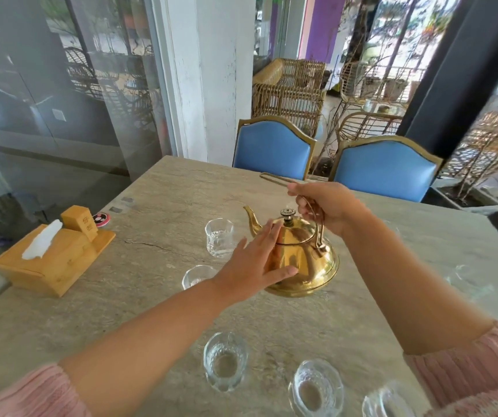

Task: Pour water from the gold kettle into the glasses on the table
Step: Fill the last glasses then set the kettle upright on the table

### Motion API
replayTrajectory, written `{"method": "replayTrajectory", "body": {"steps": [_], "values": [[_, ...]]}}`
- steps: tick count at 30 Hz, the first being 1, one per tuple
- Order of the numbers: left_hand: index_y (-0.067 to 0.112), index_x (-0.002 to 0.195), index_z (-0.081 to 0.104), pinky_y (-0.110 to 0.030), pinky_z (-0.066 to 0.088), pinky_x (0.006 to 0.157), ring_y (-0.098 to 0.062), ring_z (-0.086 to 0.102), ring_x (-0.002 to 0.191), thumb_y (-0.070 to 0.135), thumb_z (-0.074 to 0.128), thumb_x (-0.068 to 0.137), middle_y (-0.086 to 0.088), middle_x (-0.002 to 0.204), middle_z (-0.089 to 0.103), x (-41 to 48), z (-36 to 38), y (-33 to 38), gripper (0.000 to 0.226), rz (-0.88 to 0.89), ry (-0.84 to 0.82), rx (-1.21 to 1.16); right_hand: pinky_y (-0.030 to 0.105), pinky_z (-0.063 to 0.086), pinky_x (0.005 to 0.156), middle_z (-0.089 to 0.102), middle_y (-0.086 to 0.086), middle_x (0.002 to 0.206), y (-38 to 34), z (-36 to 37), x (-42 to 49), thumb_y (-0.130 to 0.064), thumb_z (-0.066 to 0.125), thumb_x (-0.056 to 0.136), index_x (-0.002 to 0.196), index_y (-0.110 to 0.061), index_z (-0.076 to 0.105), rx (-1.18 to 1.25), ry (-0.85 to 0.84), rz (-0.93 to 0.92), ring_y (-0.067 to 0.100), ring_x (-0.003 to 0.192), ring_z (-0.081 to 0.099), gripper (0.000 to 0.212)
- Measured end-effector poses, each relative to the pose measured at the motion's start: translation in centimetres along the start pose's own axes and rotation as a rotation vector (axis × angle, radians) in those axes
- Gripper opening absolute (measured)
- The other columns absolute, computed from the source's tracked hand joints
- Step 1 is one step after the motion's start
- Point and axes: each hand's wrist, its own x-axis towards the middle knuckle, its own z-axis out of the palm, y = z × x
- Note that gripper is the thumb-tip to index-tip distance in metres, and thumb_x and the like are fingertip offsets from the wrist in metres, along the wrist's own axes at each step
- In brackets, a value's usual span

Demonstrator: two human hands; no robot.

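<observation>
Right hand point(327, 206): fingers curled round the top of the kettle handle point(319, 233), firm grip. Left hand point(255, 261): open, fingers straight, palm and thumb flat against the near-left side of the gold kettle point(304, 263). Kettle roughly upright, lid on, knob point(287, 212) up, spout point(252, 216) pointing away-left. Its base is at table point(151, 311) level; can't tell if it's lifted clear. No water leaving the spout. Glasses, all relative to the kettle: one point(219, 237) just left of it, below the spout tip, with a little water in the bottom. A second point(198, 275) is nearer-left, partly hidden behind the left wrist, contents unclear. Three more sit in a row well on the near side: point(225, 364), point(315, 389), point(387, 401); fill level not readable from above. One blurred glass point(464, 281) is off to the right. Wooden tissue box point(52, 260) sits well left of the kettle, tissue sticking out the top, with a round red-and-black coaster point(101, 219) just behind it. Two blue chairs point(271, 149) point(386, 170) stand beyond the kettle at the far table edge. Pink sleeves point(467, 365) pushed up both forearms.
</observation>
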Motion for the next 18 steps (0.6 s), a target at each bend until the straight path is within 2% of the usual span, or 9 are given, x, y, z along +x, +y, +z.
{"method": "replayTrajectory", "body": {"steps": [2,5,7,9,11,13,14,16,18], "values": [[0.03,0.15,-0.011,-0.04,-0.005,0.117,-0.006,-0.003,0.146,0.059,0.045,0.089,0.01,0.159,-0.012,0.2,0.4,0.7,0.088,0.039,-0.02,0.005,0.016,0.043,0.046,0.056,-0.007,0.049,0.2,-1.4,-1.0,-0.018,0.064,0.088,0.079,-0.012,0.062,0.052,-0.05,0.032,0.004,0.043,0.052,0.011],[0.031,0.149,-0.011,-0.041,-0.006,0.118,-0.005,-0.004,0.146,0.058,0.044,0.089,0.011,0.158,-0.014,0.8,1.1,1.9,0.086,0.078,-0.065,0.018,0.016,0.036,0.045,0.046,-0.01,0.047,0.7,-3.1,-2.7,-0.016,0.053,0.094,0.073,-0.017,0.05,0.117,-0.08,0.076,0.003,0.039,0.041,0.021],[0.034,0.149,-0.01,-0.04,-0.006,0.118,-0.006,-0.002,0.146,0.055,0.046,0.091,0.01,0.158,-0.015,1.3,1.6,2.7,0.083,0.088,-0.089,0.017,0.02,0.027,0.049,0.039,-0.01,0.046,1.4,-4.2,-3.7,-0.017,0.049,0.095,0.072,-0.019,0.044,0.154,-0.042,0.082,0.004,0.038,0.033,0.025],[0.037,0.146,-0.012,-0.04,-0.006,0.119,-0.007,0.001,0.146,0.051,0.048,0.092,0.011,0.158,-0.015,1.9,2.1,3.5,0.082,0.105,-0.106,0.041,0.019,0.023,0.046,0.037,-0.011,0.045,2.3,-4.9,-4.7,-0.016,0.048,0.096,0.072,-0.019,0.043,0.162,0.04,0.058,0.005,0.039,0.031,0.024],[0.04,0.144,-0.014,-0.039,-0.006,0.118,-0.009,0.019,0.144,0.049,0.048,0.093,0.016,0.154,-0.018,2.2,3.0,3.9,0.081,0.117,-0.125,0.082,0.018,0.024,0.044,0.038,-0.01,0.046,3.4,-5.2,-5.7,-0.014,0.048,0.096,0.072,-0.017,0.044,0.187,0.139,0.007,0.006,0.043,0.032,0.025],[0.042,0.145,-0.014,-0.039,-0.005,0.117,-0.012,0.052,0.124,0.047,0.049,0.094,0.019,0.15,-0.02,2.4,4.1,4.3,0.081,0.116,-0.145,0.116,0.017,0.03,0.045,0.039,-0.008,0.05,4.6,-4.9,-6.6,-0.013,0.048,0.097,0.073,-0.015,0.046,0.209,0.242,-0.049,0.007,0.046,0.035,0.024],[0.041,0.146,-0.014,-0.039,-0.004,0.117,-0.011,0.058,0.114,0.047,0.049,0.094,0.017,0.151,-0.02,2.5,4.6,4.5,0.082,0.111,-0.158,0.133,0.017,0.033,0.047,0.041,-0.007,0.053,5.3,-4.7,-7.0,-0.015,0.048,0.097,0.075,-0.014,0.048,0.196,0.295,-0.064,0.007,0.048,0.037,0.022],[0.037,0.148,-0.012,-0.042,0.002,0.119,-0.012,0.055,0.119,0.045,0.051,0.093,0.009,0.156,-0.017,2.9,5.8,4.8,0.084,0.097,-0.186,0.18,0.021,0.039,0.055,0.044,-0.006,0.058,6.7,-4.4,-7.5,-0.019,0.049,0.097,0.08,-0.015,0.052,0.163,0.401,-0.071,0.008,0.052,0.041,0.018],[0.033,0.149,-0.011,-0.043,0.01,0.118,-0.016,0.039,0.135,0.045,0.052,0.093,0.001,0.16,-0.013,3.1,7.0,5.0,0.086,0.097,-0.2,0.238,0.027,0.04,0.062,0.046,-0.005,0.061,8.1,-4.3,-7.7,-0.022,0.05,0.096,0.081,-0.015,0.053,0.168,0.481,-0.078,0.009,0.057,0.043,0.017]]}}
